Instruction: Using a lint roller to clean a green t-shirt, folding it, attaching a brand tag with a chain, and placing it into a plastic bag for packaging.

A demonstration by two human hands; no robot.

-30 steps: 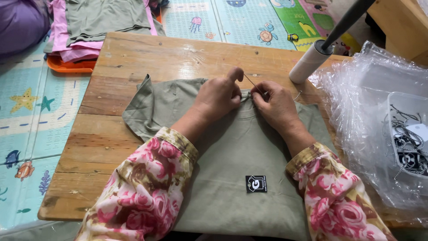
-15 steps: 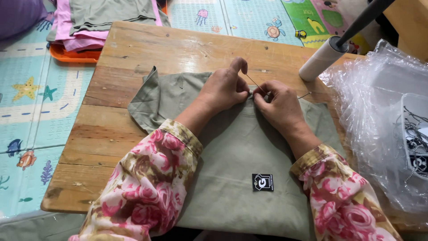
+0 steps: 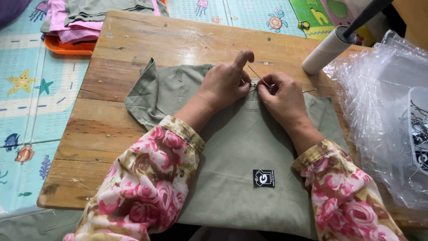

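An olive-green T-shirt (image 3: 240,151) lies flat on a low wooden table (image 3: 133,49), with a small black square patch (image 3: 264,177) near its hem. My left hand (image 3: 225,82) pinches the shirt's neckline, index finger raised. My right hand (image 3: 283,98) pinches the same spot from the right. A thin string or tag loop (image 3: 259,76) runs between the fingers of both hands at the collar. Both forearms wear floral pink sleeves.
A white roll on a dark rod (image 3: 327,50) lies at the table's back right. Crumpled clear plastic bags (image 3: 383,111) fill the right side. An orange tray (image 3: 67,44) with folded clothes sits back left on a patterned play mat (image 3: 31,98).
Both hands stay at the neckline with only small finger movements. The camera has shifted slightly, so the table sits a little lower in view.
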